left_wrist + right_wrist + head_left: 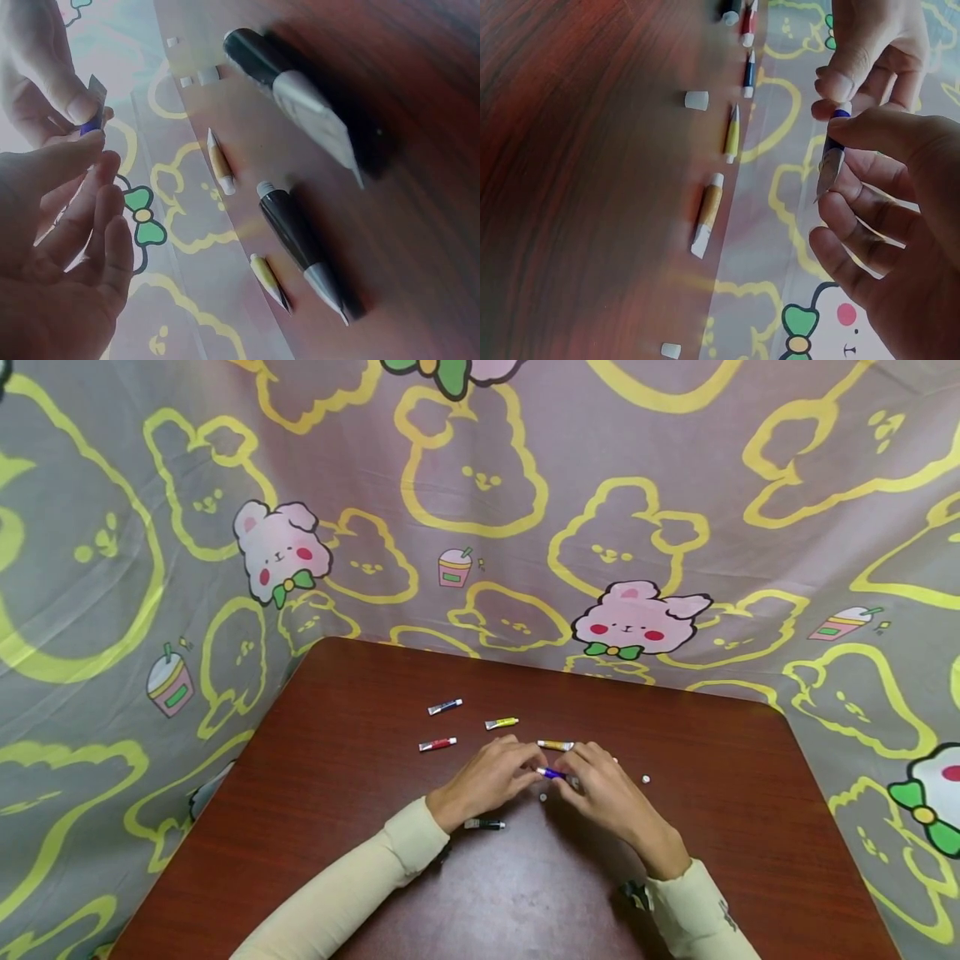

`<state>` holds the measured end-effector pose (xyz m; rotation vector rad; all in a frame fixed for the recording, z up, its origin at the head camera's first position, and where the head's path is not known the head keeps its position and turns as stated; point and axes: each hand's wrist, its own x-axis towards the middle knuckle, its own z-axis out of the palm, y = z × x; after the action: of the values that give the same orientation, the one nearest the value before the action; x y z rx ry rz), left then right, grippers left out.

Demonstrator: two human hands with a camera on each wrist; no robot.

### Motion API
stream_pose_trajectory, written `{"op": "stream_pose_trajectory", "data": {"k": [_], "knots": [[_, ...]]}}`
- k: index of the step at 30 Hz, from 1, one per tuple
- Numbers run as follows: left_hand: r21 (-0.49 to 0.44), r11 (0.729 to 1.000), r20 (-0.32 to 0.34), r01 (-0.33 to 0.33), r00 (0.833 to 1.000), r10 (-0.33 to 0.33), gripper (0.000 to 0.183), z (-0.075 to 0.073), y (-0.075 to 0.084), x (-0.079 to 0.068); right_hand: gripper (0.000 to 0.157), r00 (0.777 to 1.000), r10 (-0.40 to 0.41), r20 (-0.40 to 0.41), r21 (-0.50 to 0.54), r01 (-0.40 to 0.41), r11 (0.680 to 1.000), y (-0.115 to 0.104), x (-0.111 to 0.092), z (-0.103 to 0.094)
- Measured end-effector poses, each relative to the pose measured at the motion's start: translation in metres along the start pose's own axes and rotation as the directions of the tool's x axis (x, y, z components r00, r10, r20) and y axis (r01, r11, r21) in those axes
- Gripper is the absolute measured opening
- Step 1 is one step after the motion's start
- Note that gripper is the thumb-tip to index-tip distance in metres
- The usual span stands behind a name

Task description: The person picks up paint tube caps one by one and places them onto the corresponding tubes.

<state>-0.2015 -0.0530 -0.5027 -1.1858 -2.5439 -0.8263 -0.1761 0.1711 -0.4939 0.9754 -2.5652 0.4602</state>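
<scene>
A small purple paint tube point(553, 773) is held between my two hands above the table. My left hand point(487, 781) pinches its white-capped end with thumb and fingertips. My right hand point(606, 789) grips the tube body between thumb and fingers; in the right wrist view the silvery crimped end of the purple tube point(831, 165) points down. Just beyond the hands lies an ochre paint tube point(556, 745). A black paint tube point(485, 824) rests near my left wrist. One loose white cap point(543, 797) sits on the table beneath the hands.
Farther back on the brown table point(360, 693) lie a blue tube point(445, 707), a yellow tube point(501, 723) and a red tube point(437, 744). Another white cap point(646, 779) stands right of my right hand. A patterned curtain point(517, 460) hangs behind the table.
</scene>
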Motion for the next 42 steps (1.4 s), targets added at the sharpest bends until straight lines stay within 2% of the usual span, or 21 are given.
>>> {"op": "stream_pose_trajectory", "data": {"k": [4,11,20,25,30,35,42], "knots": [[-0.01,1.0,-0.011,0.014,1.0,-0.014,0.018,-0.0005,0.0002,0.0,0.021,1.0,-0.019,-0.018,0.004,0.019,1.0,0.0018,0.0003,-0.0006],[0.063,0.998,-0.014,0.025,1.0,-0.024,0.014,-0.0008,-0.0002,-0.0007,0.02,1.0,-0.018,-0.009,0.011,0.019,1.0,0.0023,0.0002,-0.0022],[0.028,1.0,0.006,0.009,1.0,-0.01,0.01,-0.0003,0.0008,0.0005,0.019,1.0,-0.012,-0.007,0.013,0.013,1.0,0.0016,0.0005,-0.0026],[0.018,0.999,0.005,0.041,0.999,-0.041,0.016,0.0013,0.0022,0.0004,0.02,1.0,-0.002,0.0,0.012,0.002,1.0,0.0008,0.0009,-0.004],[0.045,0.996,0.019,0.073,0.997,-0.074,0.016,0.0011,0.0036,-0.0003,0.023,1.0,0.003,0.004,0.002,-0.003,1.0,-0.0001,0.0005,-0.0046],[0.053,0.998,0.031,0.045,0.998,-0.047,0.013,0.0005,0.0036,-0.0006,0.024,1.0,-0.007,0.003,-0.011,0.007,1.0,-0.0001,0.0001,-0.0039],[0.054,0.999,-0.009,-0.008,1.0,0.008,0.008,0.0002,0.0026,-0.0001,0.025,0.999,-0.047,-0.017,-0.019,0.046,0.999,0.0014,0.0002,-0.003]]}}
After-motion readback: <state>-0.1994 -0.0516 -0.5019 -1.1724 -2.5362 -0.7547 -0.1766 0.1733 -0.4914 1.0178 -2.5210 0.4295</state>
